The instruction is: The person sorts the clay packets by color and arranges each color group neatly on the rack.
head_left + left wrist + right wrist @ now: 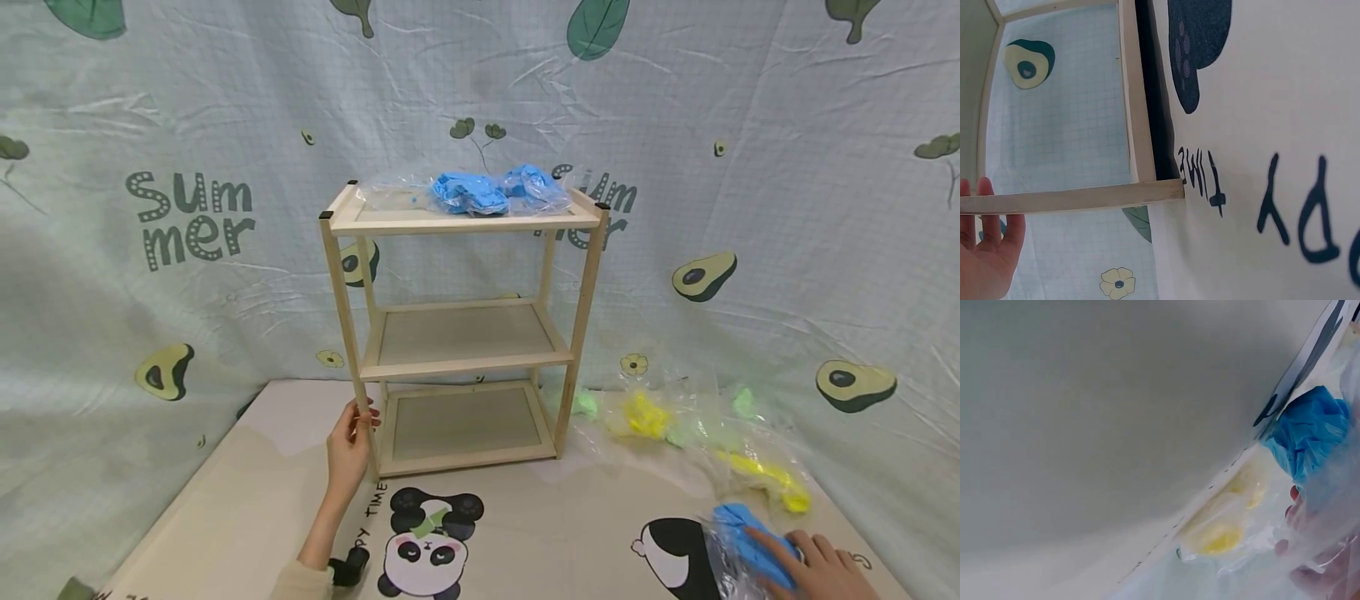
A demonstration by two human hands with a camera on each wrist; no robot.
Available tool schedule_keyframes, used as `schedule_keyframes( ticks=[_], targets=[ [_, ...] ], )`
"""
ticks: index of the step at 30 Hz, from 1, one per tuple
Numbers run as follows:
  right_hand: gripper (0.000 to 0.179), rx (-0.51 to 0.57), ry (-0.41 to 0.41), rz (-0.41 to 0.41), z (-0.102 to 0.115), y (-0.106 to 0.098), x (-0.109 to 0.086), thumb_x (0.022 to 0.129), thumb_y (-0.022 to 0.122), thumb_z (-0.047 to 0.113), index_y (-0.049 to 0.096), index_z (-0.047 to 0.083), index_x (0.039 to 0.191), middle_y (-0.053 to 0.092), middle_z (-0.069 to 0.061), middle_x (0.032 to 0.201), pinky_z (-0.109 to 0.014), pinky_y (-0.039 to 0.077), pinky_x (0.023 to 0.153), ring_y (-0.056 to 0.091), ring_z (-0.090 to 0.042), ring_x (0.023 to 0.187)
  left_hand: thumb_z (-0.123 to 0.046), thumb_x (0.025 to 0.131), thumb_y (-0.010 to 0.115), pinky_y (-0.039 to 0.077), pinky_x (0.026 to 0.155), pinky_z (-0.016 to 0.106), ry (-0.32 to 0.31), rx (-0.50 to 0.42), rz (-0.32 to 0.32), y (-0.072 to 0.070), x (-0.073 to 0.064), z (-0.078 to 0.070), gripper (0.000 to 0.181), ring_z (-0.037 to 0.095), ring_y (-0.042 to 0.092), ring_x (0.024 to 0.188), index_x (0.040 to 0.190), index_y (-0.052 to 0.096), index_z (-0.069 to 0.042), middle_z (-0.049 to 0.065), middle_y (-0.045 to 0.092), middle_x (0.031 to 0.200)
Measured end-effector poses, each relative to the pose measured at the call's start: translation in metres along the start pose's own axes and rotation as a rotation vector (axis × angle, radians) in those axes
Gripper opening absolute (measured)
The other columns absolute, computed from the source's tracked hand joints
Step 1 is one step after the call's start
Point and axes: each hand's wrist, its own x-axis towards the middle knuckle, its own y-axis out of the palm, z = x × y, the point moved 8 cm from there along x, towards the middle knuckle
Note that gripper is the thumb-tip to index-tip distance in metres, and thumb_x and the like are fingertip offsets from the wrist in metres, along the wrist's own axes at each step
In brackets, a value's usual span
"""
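Observation:
A light wooden shelf rack [450,364] with three tiers stands on the table. My left hand [348,450] grips its front left post low down, fingers wrapped around the wood; in the left wrist view the fingers [1015,231] curl around the same post [1085,199]. At the front right, my right hand [821,567] holds a clear plastic bag with crumpled blue contents [750,540]. The right wrist view shows the blue bundle [1313,434] just beyond the fingertips, with clear film partly covering the hand. Two similar blue bundles [472,193] in clear bags lie on the top tier.
Clear bags with yellow [645,415] and pale green contents [744,403] lie on the table [577,517] right of the rack. A patterned sheet [450,75] hangs behind. The table cover bears a printed panda [426,562]. The middle [472,333] and bottom tiers [465,421] are grey panels.

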Motion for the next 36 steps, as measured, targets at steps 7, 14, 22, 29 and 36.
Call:
schedule_keyframes(
  ticks=[7,14,22,29,36],
  targets=[
    [0.054,-0.038,-0.073,-0.183,0.012,-0.018,-0.005,0.073,0.065,0.047,0.045,0.035,0.121,0.045,0.003,0.087,-0.039,0.041,0.068,0.043,-0.016,0.078,0.002,0.089,0.046,0.045,0.062,0.016,-0.003,-0.006,0.003,0.0,0.0,-0.001,0.019,0.001,0.055,0.071,0.105,0.053,0.01,0.026,0.059,0.086],
    [0.05,0.004,-0.107,-0.247,0.026,-0.038,-0.008,0.073,0.069,0.035,0.048,0.045,0.117,0.046,-0.001,0.091,-0.043,0.042,0.072,0.044,-0.02,0.083,0.001,0.089,0.046,0.045,0.063,0.014,0.006,-0.021,-0.002,0.0,0.002,0.0,0.019,-0.001,0.055,0.071,0.105,0.053,0.01,0.027,0.059,0.085],
    [0.043,0.048,-0.117,-0.283,0.039,-0.057,-0.011,0.077,0.066,0.036,0.049,0.048,0.116,0.044,-0.001,0.088,-0.039,0.041,0.067,0.043,-0.019,0.079,0.002,0.089,0.045,0.048,0.063,0.021,0.008,-0.009,0.0,0.0,0.001,-0.001,0.019,0.002,0.056,0.071,0.104,0.054,0.01,0.026,0.059,0.085],
    [0.047,0.046,-0.19,-0.49,0.051,-0.081,-0.014,0.069,0.071,0.035,0.053,0.045,0.111,0.047,-0.002,0.091,-0.037,0.04,0.07,0.043,-0.017,0.082,0.003,0.089,0.046,0.047,0.062,0.019,0.014,-0.007,-0.005,-0.001,0.001,-0.003,0.018,0.002,0.056,0.07,0.104,0.054,0.01,0.026,0.059,0.084],
    [0.046,0.093,-0.271,-0.695,0.059,-0.111,-0.014,0.069,0.07,0.032,0.054,0.043,0.111,0.051,-0.009,0.09,-0.039,0.035,0.069,0.045,-0.022,0.082,0.003,0.089,0.045,0.047,0.062,0.02,0.008,-0.014,-0.004,-0.001,0.0,-0.002,0.018,0.002,0.056,0.071,0.103,0.054,0.01,0.026,0.059,0.085]
  ],
)
